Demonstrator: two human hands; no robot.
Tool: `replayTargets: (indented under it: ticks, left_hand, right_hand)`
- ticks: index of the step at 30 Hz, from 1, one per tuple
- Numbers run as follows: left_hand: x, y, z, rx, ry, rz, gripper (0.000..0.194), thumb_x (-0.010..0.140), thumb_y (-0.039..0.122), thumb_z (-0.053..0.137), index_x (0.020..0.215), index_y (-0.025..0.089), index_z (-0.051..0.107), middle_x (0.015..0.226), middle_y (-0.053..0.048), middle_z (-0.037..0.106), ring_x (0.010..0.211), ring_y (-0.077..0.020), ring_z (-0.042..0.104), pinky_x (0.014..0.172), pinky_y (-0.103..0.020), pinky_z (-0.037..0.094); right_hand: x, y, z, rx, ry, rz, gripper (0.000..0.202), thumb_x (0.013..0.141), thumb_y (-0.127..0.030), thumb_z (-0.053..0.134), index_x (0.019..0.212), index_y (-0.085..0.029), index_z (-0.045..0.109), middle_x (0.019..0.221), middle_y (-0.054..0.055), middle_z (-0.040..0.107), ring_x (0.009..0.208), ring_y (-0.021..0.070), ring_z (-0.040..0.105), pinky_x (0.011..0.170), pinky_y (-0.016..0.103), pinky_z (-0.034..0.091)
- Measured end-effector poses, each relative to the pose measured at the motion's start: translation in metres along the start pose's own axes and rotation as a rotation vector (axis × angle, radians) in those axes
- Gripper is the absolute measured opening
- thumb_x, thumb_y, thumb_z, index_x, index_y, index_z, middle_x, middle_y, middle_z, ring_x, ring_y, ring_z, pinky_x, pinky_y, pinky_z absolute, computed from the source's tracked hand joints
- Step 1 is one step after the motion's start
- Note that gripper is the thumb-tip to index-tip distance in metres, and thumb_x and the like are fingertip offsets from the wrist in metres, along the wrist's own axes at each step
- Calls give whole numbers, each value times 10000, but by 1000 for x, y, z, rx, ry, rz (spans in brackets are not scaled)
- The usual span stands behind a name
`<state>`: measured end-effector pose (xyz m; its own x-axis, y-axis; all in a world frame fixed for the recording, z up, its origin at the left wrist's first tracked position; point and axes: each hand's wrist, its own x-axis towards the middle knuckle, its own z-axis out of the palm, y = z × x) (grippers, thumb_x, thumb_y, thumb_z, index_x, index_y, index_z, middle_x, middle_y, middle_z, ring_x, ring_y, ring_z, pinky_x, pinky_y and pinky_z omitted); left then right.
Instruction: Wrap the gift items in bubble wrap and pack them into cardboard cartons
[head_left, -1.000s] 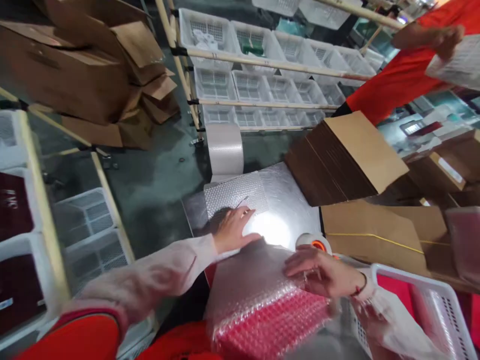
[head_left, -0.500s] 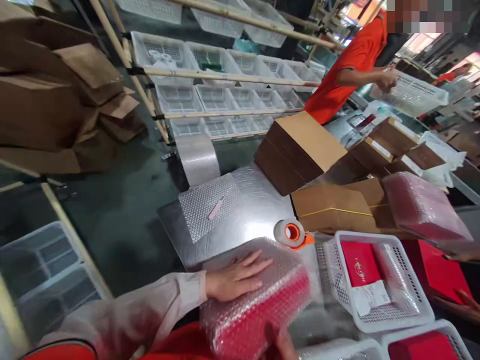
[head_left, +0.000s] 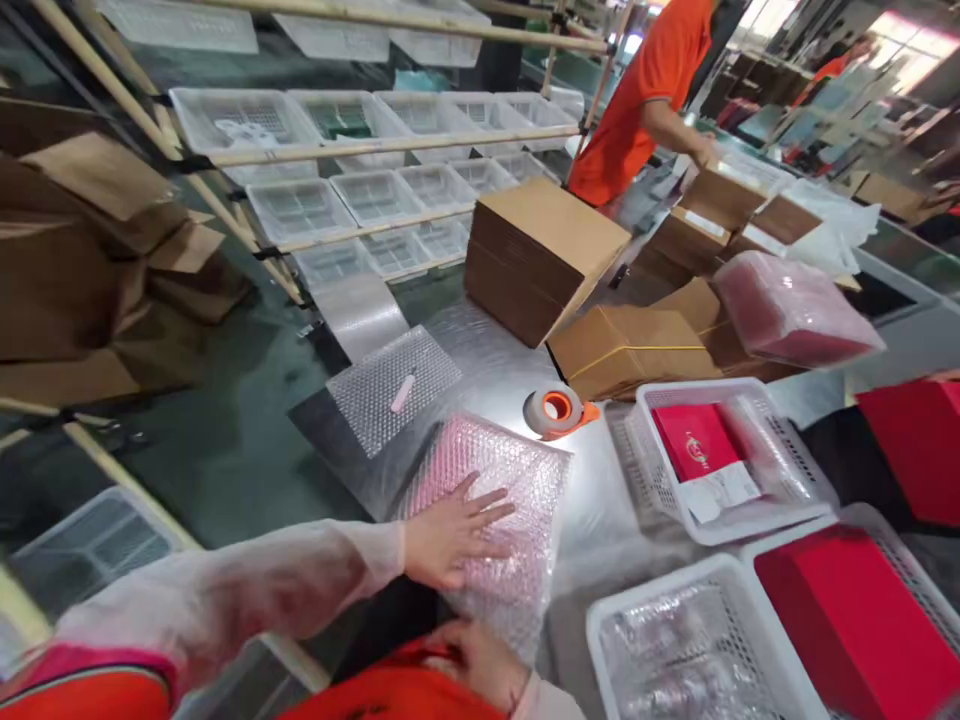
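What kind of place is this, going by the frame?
Probably a packing area in a warehouse or workshop: a bubble-wrapped package and tape roll on a metal table, stacked cardboard, and rows of white bins beyond.

Place: we are in what looks like a packing area of a warehouse or factory.
Worktop: ours [head_left: 592,515] is metal, with a tape dispenser [head_left: 574,412] and a bubble-wrapped packet [head_left: 525,480] on it.
Wrapping: we have a roll of bubble wrap [head_left: 360,318] by the far edge.
Cardboard: we see stacked flat cartons [head_left: 540,250] ahead and brown boxes [head_left: 75,260] at left.
Racking: we face a pole-framed rack [head_left: 390,145] lined with white plastic bins [head_left: 375,197].
Baskets: beside us, a white basket [head_left: 649,455] holds goods.
Company: we share the hall with an orange-shirted co-worker [head_left: 645,70].
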<state>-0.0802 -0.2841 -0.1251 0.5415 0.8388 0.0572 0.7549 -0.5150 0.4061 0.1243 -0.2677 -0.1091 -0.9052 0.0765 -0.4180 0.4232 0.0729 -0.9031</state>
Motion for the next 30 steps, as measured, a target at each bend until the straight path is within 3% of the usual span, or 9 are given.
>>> replayTargets:
  ticks: [3,6,8,10,13,16,19,24,30]
  left_hand:
    - [-13,27,15,60,24,-177,701,868,327,612,1525,238,386,1644,-180,224,1530,-362,185,1173,-730,26]
    - [-24,47,26,89,45,-281,833,861,493,625,1539,103,341,1624,-256,218,1518,-426,171,1167,-744,82]
    - [-26,53,37,122,82,-319,791,865,486,638,1498,73,403,1606,-271,263,1514,-429,184,1177,-725,136]
    - [-24,55,51,190,164,-376,577,929,319,585,1446,87,474,1557,-244,392,1504,-368,261,1206,-654,202]
    - [-17,57,72,314,276,-476,471,966,107,463,1436,96,483,1468,-198,532,1468,-283,366,1217,-544,287]
    - [-10,64,82,376,302,-559,482,980,94,431,1462,90,450,1495,-190,506,1487,-276,332,1210,-526,304]
    - [-6,74,76,346,290,-612,481,996,158,436,1472,91,441,1536,-189,453,1511,-276,278,1225,-525,273]
    - [-11,84,61,271,249,-631,516,976,184,470,1476,64,426,1583,-187,377,1519,-289,252,1241,-512,239]
    - [-6,93,71,296,271,-672,472,1017,171,359,1473,82,443,1549,-171,442,1512,-282,272,1227,-524,249]
  right_hand:
    - [-38,-28,-29,-164,213,15,314,895,-440,583,759,-194,723,764,49,729,734,216,663,707,322,525]
    - [-66,-70,-83,-238,374,-34,363,931,-491,543,944,-184,736,844,73,740,730,202,677,676,307,536]
    - [-60,-91,-116,-264,337,-97,413,947,-531,526,1085,-186,708,895,82,742,672,187,679,617,299,548]
    - [-32,-97,-136,-441,322,-225,431,964,-520,512,1183,-190,682,1056,116,739,876,227,714,784,349,582]
    - [27,-74,-146,-917,291,-278,579,934,-449,584,1437,-170,521,1517,163,478,1443,354,376,1175,590,308]
    - [66,-36,-150,-1286,330,-125,628,972,-452,519,1538,-216,383,1630,111,282,1528,381,137,1176,720,101]
    - [72,-12,-157,-1396,350,-152,610,1006,-474,444,1559,-240,337,1646,89,237,1533,371,114,1177,705,109]
    - [65,-12,-162,-1377,316,-257,578,1022,-479,434,1543,-235,371,1635,109,272,1518,400,139,1154,711,99]
    - [67,-16,-165,-1335,300,-257,567,1013,-466,464,1533,-252,390,1628,104,290,1523,382,139,1169,696,59]
